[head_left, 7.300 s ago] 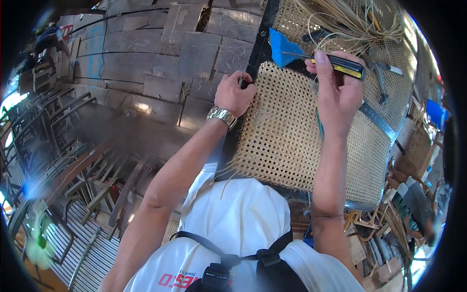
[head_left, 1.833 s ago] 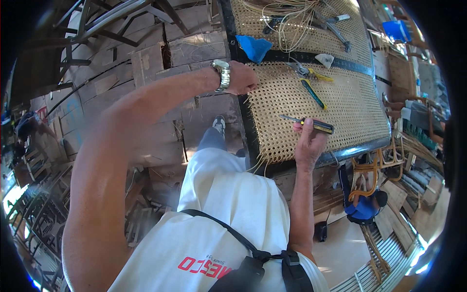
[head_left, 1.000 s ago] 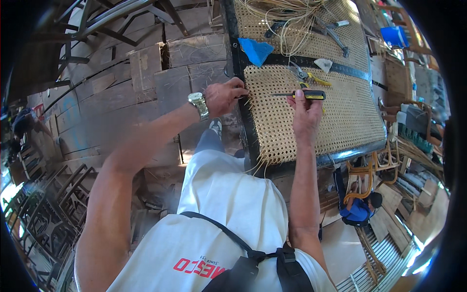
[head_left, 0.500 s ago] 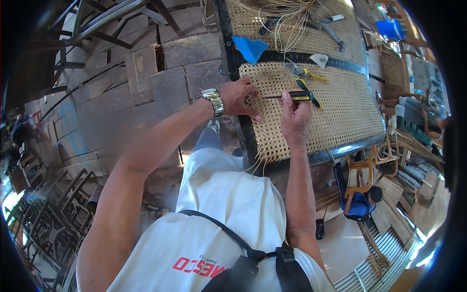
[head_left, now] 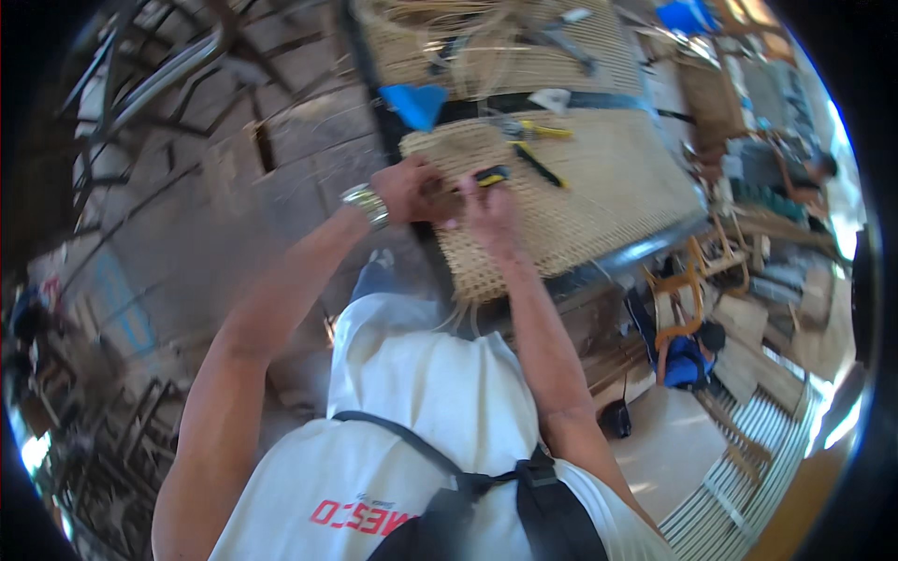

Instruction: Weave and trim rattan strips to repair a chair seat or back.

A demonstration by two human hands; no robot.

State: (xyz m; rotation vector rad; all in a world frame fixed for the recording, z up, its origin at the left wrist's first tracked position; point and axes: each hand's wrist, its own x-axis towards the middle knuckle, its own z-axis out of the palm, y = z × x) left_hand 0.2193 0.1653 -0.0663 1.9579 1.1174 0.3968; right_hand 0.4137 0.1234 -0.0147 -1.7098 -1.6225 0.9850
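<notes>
A woven cane panel (head_left: 608, 178) lies over a black frame (head_left: 571, 279) in front of me. My left hand (head_left: 410, 190), with a metal watch on the wrist, is closed with its fingers curled on the panel's left edge. My right hand (head_left: 493, 217) grips a screwdriver (head_left: 492, 175) by its black and yellow handle, close beside the left fingers. The tool's tip is hidden or blurred. Pliers with yellow handles (head_left: 544, 131) and a slim black and yellow hand tool (head_left: 540, 165) rest on the cane beyond my right hand.
A blue piece (head_left: 414, 107), a whitish chunk (head_left: 551, 99), a hammer (head_left: 569, 47) and loose cane strands (head_left: 486, 56) lie toward the far end. Stacked chair frames (head_left: 178, 79) stand at left. A person in blue (head_left: 685, 360) is at right near a wooden chair (head_left: 687, 299).
The view has shifted, so the panel and tools appear farther left and higher. My right hand has turned, and the screwdriver handle now sits nearer my left hand and tilts.
</notes>
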